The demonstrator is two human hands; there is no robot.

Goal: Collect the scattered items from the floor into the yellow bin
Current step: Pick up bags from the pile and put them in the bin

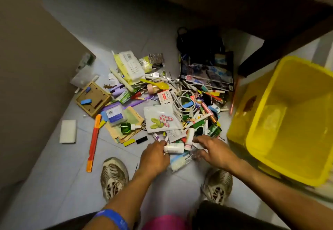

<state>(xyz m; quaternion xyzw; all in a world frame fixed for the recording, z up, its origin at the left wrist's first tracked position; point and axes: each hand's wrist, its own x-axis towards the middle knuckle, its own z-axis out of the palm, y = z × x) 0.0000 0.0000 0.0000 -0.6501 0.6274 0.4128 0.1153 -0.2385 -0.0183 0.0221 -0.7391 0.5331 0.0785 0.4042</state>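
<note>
A pile of scattered items (pixel 162 103) covers the grey tiled floor: pens, packets, cables, tubes and a yellow spoon (pixel 156 84). At the pile's near edge my left hand (pixel 155 156) grips the end of a small white bottle (pixel 175 148) lying on its side. My right hand (pixel 214 150) reaches in from the right with fingers spread over small tubes and a clear wrapper (pixel 195 153), touching them. The yellow bin (pixel 237 130) stands just right of the pile, with little inside it.
A cardboard box (pixel 92 99), an orange ruler (pixel 93 139) and a white pad (pixel 68 130) lie to the left. Magazines (pixel 207 73) and a black bag (pixel 198 40) sit behind the pile. A dark furniture leg (pixel 261 58) stands beside the bin. My shoes (pixel 113 177) are below the hands.
</note>
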